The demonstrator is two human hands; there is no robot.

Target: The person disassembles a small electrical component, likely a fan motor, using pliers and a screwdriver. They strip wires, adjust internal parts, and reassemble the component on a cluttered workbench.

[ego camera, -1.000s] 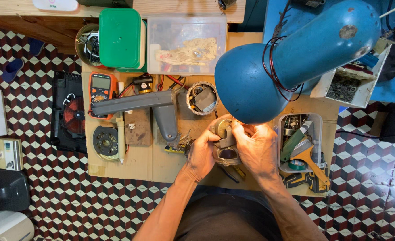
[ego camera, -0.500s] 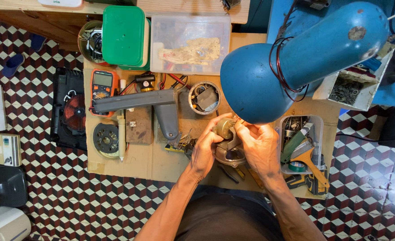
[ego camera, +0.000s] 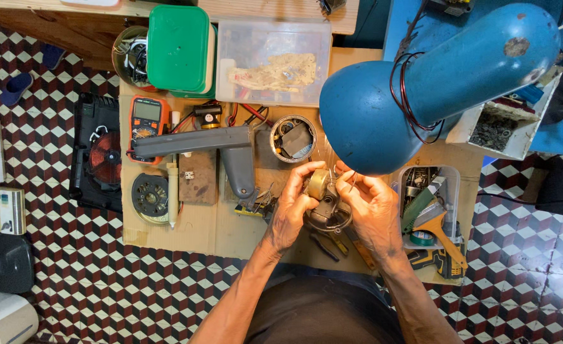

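While both hands grip it over the cardboard-covered worktable [ego camera: 186, 229], the small brass-coloured round motor part [ego camera: 319, 185] sits just under the blue metal lamp shade [ego camera: 370, 121]. The left hand [ego camera: 292, 210] clasps its body; the right hand [ego camera: 373, 207] pinches fine wire beside it, seemingly mid-adjustment, so the next move likely needs steady fingers.

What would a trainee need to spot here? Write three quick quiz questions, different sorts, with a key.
1. True or false: both hands grip the small motor part.
2. Which lies left of the grey bracket? A) blue lamp B) orange multimeter C) tool tub
3. Fill in: the green lid sits on the ____ containers at the bench's far edge.

Key
1. True: the left hand and right hand both clasp it.
2. B: the orange multimeter; the blue lamp and tool tub lie right.
3. Stacked: see the green lid.
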